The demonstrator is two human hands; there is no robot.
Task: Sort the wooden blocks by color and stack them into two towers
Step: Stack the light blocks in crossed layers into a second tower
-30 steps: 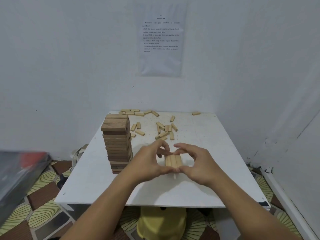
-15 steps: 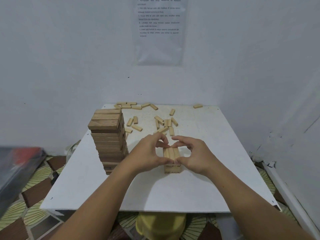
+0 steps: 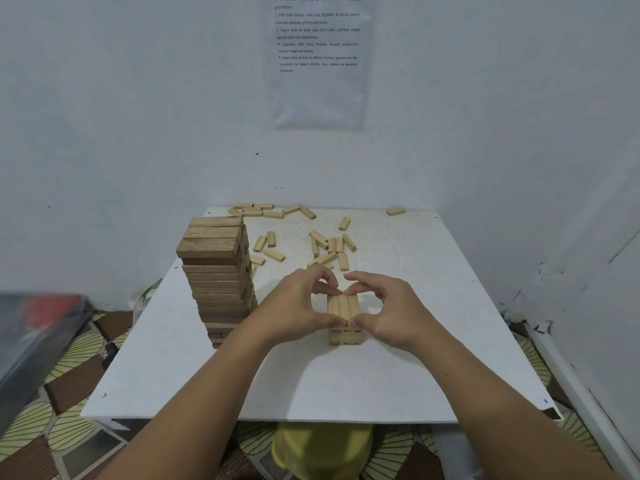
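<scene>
Little has shifted since a second ago, though more of the pale stack's (image 3: 343,308) front face shows; left hand (image 3: 298,306) and right hand (image 3: 388,310) stay curled round its top layer at the frame's centre, thumbs at the near end, forefingers at the far end, gripping it; a dark tower (image 3: 216,271) stands just left on the tabletop (image 3: 346,382); loose pale blocks (image 3: 325,244) lie scattered above, toward the wall.

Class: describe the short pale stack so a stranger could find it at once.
On the white table, right of the tall dark tower, the left hand and right hand pinch a stack. It alone is pale and layered; other pale blocks lie loose behind it.
</scene>
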